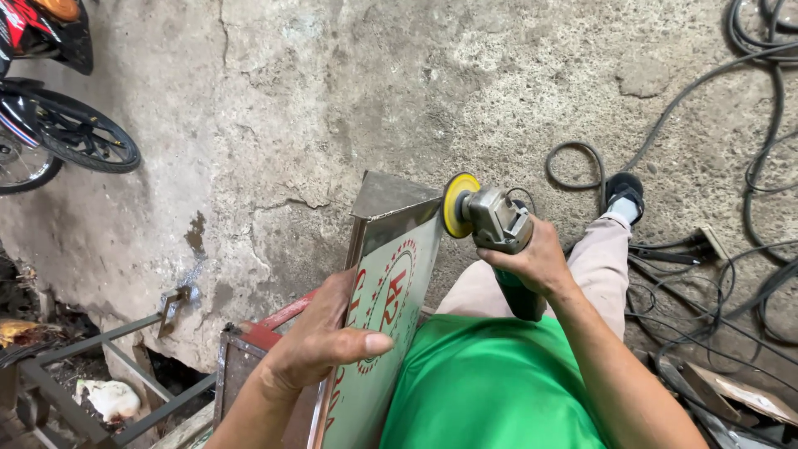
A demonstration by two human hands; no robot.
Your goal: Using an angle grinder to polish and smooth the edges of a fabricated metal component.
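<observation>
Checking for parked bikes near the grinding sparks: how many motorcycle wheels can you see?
1: a spoked motorcycle wheel at the far left edge, partly cut off by the frame. Red bodywork sits above it; any other wheel lies out of view.

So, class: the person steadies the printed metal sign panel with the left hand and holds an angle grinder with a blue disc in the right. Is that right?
Not quite. The head view shows the angle grinder in the right hand has a yellow disc, not blue. The left hand does steady the sign panel.
</observation>
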